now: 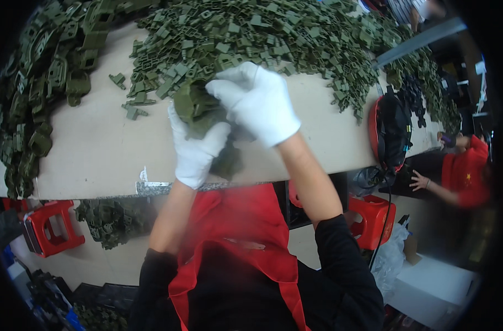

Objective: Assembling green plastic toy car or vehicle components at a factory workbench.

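1. This looks like a workshop or factory floor.
2. A long table [97, 157] bears a big heap of small green parts [251, 38], with larger green pieces [55, 74] massed at left.
3. Red stools [53, 227] stand below its near edge.
4. The wearer has a red apron [235, 212]; a co-worker [467, 172] in red is at right.

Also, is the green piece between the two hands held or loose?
Held: the left hand grasps the green piece low down; the right hand is at its upper right.

A part [190, 106] sits between our left hand [196, 151] and right hand [260, 102], small pieces [246, 38] behind it on the tabletop [108, 154]. Larger pieces [57, 71] lie to our left, a bag [395, 129] to our right.
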`<state>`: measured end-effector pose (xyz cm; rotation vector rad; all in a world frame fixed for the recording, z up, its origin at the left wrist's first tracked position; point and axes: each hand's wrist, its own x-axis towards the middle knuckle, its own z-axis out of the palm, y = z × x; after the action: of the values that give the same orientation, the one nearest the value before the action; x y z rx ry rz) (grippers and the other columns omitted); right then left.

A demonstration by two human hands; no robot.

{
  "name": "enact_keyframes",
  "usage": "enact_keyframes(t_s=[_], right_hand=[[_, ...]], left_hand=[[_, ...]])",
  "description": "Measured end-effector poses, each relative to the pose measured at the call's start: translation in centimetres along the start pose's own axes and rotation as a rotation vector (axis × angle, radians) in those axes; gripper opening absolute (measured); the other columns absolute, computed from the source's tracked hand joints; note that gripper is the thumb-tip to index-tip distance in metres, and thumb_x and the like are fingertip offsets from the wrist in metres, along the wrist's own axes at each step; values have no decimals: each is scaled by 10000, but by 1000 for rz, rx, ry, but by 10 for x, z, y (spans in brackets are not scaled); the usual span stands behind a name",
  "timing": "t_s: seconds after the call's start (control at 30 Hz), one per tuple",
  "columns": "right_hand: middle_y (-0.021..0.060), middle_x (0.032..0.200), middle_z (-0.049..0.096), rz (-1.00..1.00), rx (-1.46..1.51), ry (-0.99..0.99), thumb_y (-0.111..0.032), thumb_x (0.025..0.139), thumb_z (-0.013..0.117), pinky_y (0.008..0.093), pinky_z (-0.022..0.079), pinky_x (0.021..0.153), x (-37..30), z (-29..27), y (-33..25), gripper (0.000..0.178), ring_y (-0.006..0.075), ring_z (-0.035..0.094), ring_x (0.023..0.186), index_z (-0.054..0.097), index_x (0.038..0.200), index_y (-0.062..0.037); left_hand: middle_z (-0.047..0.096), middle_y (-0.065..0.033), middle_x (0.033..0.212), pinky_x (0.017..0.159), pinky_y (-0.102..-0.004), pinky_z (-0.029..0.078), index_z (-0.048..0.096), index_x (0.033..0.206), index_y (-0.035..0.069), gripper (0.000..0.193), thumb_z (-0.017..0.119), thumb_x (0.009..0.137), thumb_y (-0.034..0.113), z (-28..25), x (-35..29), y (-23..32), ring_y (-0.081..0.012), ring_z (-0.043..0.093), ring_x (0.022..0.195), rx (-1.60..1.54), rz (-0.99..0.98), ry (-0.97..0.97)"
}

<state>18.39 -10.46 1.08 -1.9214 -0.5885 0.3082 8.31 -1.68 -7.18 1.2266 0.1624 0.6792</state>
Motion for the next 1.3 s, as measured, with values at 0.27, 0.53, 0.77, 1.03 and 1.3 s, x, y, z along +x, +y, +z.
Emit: enact_keyframes(t_s=[0.27, 0.53, 0.77, 1.03, 1.3], right_hand=[[158, 981, 712, 6, -584, 188, -373, 826, 668, 381, 524, 825, 38, -59, 112, 425, 297, 682, 900, 699, 1137, -85], [117, 916, 711, 84, -202, 273, -132, 801, 703, 331, 546, 716, -21, -70, 71, 200, 277, 679, 768, 730, 995, -93], [49, 846, 682, -470, -335, 108, -19, 777, 736, 218, 475, 582, -71, -34, 55, 180, 96, 620, 669, 715, 944, -85], [63, 816, 663, -268, -193, 446, -36, 706, 809, 290, 504, 591, -97, -45, 57, 213, 201, 640, 669, 637, 824, -79], [94, 792, 648, -325, -303, 264, -45, 747, 764, 315, 518, 623, -119, -32, 91, 146, 225, 644, 690, 630, 790, -84]], left_hand=[[664, -130, 986, 790, -351, 560, 561, 1232, -27, 440, 621, 815, 103, -9, 16, 1, -231, 663, 888, -271, -411, 85], [675, -124, 948, 683, -314, 549, 588, 1191, -28, 408, 628, 810, 111, -31, 15, -16, -209, 654, 786, -181, -360, 193], [687, -144, 948, 713, -316, 563, 609, 1151, -47, 345, 624, 829, 74, -23, 10, -19, -210, 665, 806, -214, -377, 170], [692, -137, 943, 715, -321, 554, 642, 1078, -61, 296, 638, 812, 69, -17, 13, -13, -206, 668, 803, -135, -322, 207], [687, -155, 937, 721, -310, 560, 613, 1151, -67, 360, 610, 808, 44, -24, 15, -13, -216, 669, 796, -111, -337, 157]])
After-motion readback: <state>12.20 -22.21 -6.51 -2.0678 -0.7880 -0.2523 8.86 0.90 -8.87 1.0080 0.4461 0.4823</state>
